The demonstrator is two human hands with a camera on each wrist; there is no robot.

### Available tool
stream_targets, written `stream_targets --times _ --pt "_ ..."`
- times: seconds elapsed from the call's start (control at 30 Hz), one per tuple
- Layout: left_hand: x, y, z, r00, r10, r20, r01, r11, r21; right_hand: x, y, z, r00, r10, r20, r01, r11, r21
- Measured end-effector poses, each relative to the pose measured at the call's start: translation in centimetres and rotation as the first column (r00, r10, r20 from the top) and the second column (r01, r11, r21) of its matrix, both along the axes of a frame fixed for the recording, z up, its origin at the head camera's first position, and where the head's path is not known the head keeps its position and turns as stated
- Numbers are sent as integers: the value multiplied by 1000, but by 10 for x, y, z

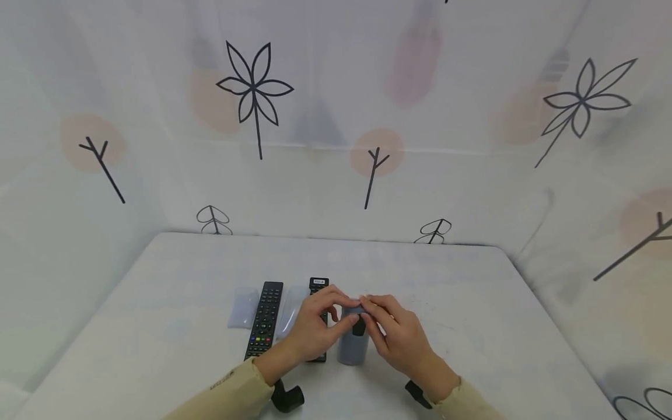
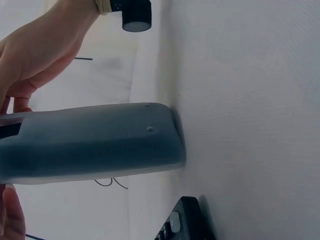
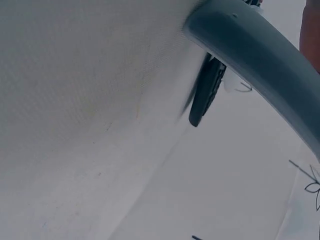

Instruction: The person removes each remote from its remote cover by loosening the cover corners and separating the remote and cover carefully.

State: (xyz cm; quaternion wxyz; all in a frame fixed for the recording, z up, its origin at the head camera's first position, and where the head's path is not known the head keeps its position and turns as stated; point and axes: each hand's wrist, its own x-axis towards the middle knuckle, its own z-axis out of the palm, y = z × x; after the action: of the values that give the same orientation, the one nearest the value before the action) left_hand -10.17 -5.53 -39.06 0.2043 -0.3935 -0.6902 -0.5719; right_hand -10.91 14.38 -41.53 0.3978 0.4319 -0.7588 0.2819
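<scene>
A smooth grey-blue sleeve-like case stands on end on the table, with a black patch showing near its top. My left hand pinches its upper rim from the left, thumb and index finger at the edge. From the right, my right hand pinches the same rim, its fingertips close to the left ones. Seen from the left wrist, the case touches the table with its rounded lower end. The right wrist view shows its lower part; what lies inside cannot be made out.
Left of the hands lie a long black remote control and a second remote, partly behind my left hand. Two translucent covers, one at far left and one between the remotes, lie beside them. A patterned cloth hangs behind the table.
</scene>
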Motion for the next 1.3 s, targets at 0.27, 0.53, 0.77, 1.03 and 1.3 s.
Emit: stream_targets --times 0.27,0.53,0.77,1.03,1.3 --pt "-5 -1 -8 999 38 -36 -39 999 -31 -3 -4 3 996 -53 -78 52 999 -13" --pt "-19 -3 -36 998 60 -36 -63 996 -70 -2 -4 5 990 -100 -104 101 995 5" --pt "-19 -3 -32 998 63 -15 -64 994 -87 -4 -2 6 996 -27 83 36 994 -106" --pt "-20 -4 -34 998 64 7 -63 994 -90 -4 3 7 952 42 303 11 985 -171" --pt "-21 -5 -34 999 42 17 -40 996 -86 -7 7 9 898 133 419 -24 967 -255"
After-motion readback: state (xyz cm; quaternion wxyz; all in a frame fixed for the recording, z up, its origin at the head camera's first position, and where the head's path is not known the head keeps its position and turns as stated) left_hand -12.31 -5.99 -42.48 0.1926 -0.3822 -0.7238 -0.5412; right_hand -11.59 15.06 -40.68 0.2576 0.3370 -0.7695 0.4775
